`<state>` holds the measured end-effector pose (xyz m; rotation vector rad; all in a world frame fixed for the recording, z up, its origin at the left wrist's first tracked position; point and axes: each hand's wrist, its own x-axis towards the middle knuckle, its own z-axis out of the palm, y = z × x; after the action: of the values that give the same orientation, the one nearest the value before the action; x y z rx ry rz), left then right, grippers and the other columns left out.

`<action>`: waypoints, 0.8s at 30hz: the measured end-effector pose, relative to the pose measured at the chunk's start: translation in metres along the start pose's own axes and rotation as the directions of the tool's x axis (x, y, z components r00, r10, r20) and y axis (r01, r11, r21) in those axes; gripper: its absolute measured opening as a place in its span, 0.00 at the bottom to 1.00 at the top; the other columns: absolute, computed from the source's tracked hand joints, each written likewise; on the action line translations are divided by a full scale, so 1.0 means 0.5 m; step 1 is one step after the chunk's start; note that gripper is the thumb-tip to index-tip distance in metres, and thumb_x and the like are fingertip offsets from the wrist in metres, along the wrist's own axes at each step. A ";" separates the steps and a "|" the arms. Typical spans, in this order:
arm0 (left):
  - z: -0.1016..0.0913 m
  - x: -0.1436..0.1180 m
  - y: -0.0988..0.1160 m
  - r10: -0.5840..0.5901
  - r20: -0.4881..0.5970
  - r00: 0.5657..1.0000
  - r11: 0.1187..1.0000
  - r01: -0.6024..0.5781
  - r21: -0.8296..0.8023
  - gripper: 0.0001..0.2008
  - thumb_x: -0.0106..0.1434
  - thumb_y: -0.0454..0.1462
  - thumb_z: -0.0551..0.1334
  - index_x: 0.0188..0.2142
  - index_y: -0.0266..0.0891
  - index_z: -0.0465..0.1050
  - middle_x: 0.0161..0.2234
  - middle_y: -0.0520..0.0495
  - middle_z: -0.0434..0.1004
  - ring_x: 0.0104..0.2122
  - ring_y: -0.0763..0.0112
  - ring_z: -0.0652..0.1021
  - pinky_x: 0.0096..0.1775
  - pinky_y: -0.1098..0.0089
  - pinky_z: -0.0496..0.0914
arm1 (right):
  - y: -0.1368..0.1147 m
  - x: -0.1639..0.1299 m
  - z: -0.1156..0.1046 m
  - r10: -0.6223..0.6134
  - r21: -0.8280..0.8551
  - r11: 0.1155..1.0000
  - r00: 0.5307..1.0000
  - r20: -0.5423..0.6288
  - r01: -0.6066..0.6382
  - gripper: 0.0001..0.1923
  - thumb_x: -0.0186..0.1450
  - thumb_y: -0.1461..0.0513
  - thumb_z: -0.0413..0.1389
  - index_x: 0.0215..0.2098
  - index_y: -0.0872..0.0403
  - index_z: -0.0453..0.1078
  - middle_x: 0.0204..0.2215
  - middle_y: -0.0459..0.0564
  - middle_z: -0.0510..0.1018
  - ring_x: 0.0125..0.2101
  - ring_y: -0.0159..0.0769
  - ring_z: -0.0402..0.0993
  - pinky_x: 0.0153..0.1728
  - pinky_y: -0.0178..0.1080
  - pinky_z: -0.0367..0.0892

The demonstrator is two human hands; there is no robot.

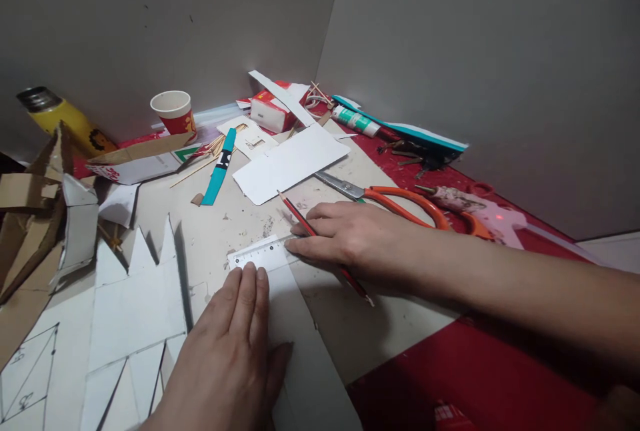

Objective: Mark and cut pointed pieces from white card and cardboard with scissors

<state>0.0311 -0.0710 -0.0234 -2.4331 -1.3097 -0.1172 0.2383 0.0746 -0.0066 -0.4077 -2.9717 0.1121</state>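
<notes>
A short clear ruler (258,253) lies across the far end of a white card strip (305,331). My left hand (233,334) rests flat on the strip, its fingertips stretched out against the ruler's near edge. At the ruler's right end, my right hand (345,234) presses down with its fingers. A red and black pencil (296,213) is held between the right hand's fingers, its tip pointing up and left, away from the card. Left of my left hand lies a white card piece with pointed, cut flaps (137,307).
Orange-handled scissors (350,189) lie beyond my right hand, partly under a white card (290,164). A pink glue gun (493,217) is at right. A teal cutter (219,167), paper cup (173,113), yellow bottle (70,124) and cardboard scraps (30,237) stand around. Grey walls rise behind.
</notes>
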 end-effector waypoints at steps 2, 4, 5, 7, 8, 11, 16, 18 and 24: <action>0.001 0.001 0.000 -0.011 -0.002 1.000 1.000 0.011 0.000 0.24 0.64 0.38 0.53 0.52 0.16 0.68 0.51 0.24 0.77 0.48 0.41 0.80 0.41 0.54 0.80 | 0.001 0.000 0.001 -0.014 -0.020 1.000 1.000 0.011 0.015 0.12 0.69 0.67 0.52 0.49 0.53 0.73 0.37 0.55 0.81 0.41 0.43 0.70 0.36 0.41 0.65; 0.003 0.001 0.000 -0.020 0.001 1.000 1.000 0.020 0.003 0.24 0.64 0.38 0.54 0.52 0.17 0.69 0.51 0.24 0.77 0.48 0.41 0.80 0.41 0.54 0.80 | 0.002 0.001 0.002 -0.021 -0.039 0.999 1.000 0.020 0.022 0.12 0.70 0.68 0.51 0.48 0.53 0.73 0.37 0.55 0.81 0.41 0.42 0.70 0.36 0.40 0.65; 0.004 0.000 0.000 -0.023 0.003 1.000 1.000 0.023 0.004 0.25 0.63 0.39 0.55 0.52 0.17 0.69 0.51 0.24 0.77 0.48 0.41 0.80 0.41 0.54 0.80 | 0.003 0.002 0.002 -0.021 -0.043 0.999 1.000 0.020 0.022 0.12 0.70 0.68 0.51 0.48 0.53 0.73 0.37 0.55 0.81 0.41 0.42 0.70 0.36 0.40 0.65; 0.005 -0.002 0.000 -0.024 0.004 1.000 1.000 0.024 0.003 0.25 0.62 0.39 0.56 0.52 0.17 0.69 0.52 0.24 0.77 0.48 0.41 0.80 0.41 0.54 0.80 | 0.003 0.003 0.001 -0.023 -0.047 0.999 1.000 0.016 0.024 0.12 0.70 0.67 0.51 0.48 0.52 0.73 0.37 0.55 0.81 0.41 0.42 0.70 0.36 0.40 0.65; 0.005 -0.002 0.000 -0.025 0.007 1.000 1.000 0.025 0.002 0.26 0.62 0.39 0.56 0.53 0.17 0.69 0.52 0.23 0.76 0.48 0.40 0.80 0.41 0.54 0.80 | 0.003 0.003 0.001 -0.023 -0.048 0.999 1.000 0.015 0.024 0.12 0.70 0.67 0.51 0.48 0.52 0.73 0.37 0.55 0.81 0.41 0.42 0.70 0.36 0.41 0.66; 0.006 -0.003 0.001 -0.034 0.014 0.999 0.999 0.034 -0.003 0.27 0.59 0.39 0.59 0.53 0.17 0.68 0.53 0.22 0.75 0.49 0.40 0.79 0.41 0.53 0.80 | 0.002 0.004 -0.002 -0.026 -0.048 0.998 1.000 0.018 0.027 0.12 0.70 0.67 0.51 0.48 0.53 0.73 0.37 0.55 0.81 0.41 0.43 0.70 0.36 0.41 0.66; 0.006 -0.001 0.002 -0.035 0.013 0.999 0.999 0.035 -0.011 0.27 0.60 0.39 0.58 0.52 0.17 0.69 0.53 0.22 0.75 0.48 0.40 0.80 0.41 0.54 0.80 | 0.001 0.004 -0.004 -0.028 -0.035 0.999 0.999 0.022 0.029 0.12 0.70 0.67 0.52 0.49 0.53 0.73 0.37 0.55 0.81 0.41 0.43 0.70 0.36 0.41 0.66; 0.006 -0.001 0.001 -0.036 0.003 0.999 0.999 0.036 -0.009 0.26 0.60 0.39 0.57 0.52 0.18 0.70 0.52 0.23 0.76 0.47 0.41 0.80 0.40 0.54 0.80 | 0.001 0.004 -0.003 -0.027 -0.029 0.999 1.000 0.015 0.028 0.13 0.70 0.67 0.52 0.50 0.53 0.72 0.37 0.55 0.81 0.41 0.43 0.70 0.37 0.41 0.66; 0.006 -0.001 -0.002 -0.041 0.000 0.999 0.999 0.041 -0.020 0.28 0.57 0.41 0.61 0.51 0.19 0.71 0.51 0.23 0.77 0.46 0.40 0.81 0.40 0.54 0.80 | 0.002 0.006 -0.005 -0.046 -0.041 0.998 0.998 0.037 0.047 0.13 0.71 0.67 0.50 0.51 0.54 0.71 0.37 0.56 0.80 0.41 0.42 0.71 0.38 0.42 0.65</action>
<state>0.0297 -0.0697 -0.0260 -2.4233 -1.3649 -0.1422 0.2361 0.0766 -0.0039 -0.3447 -3.0209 0.0533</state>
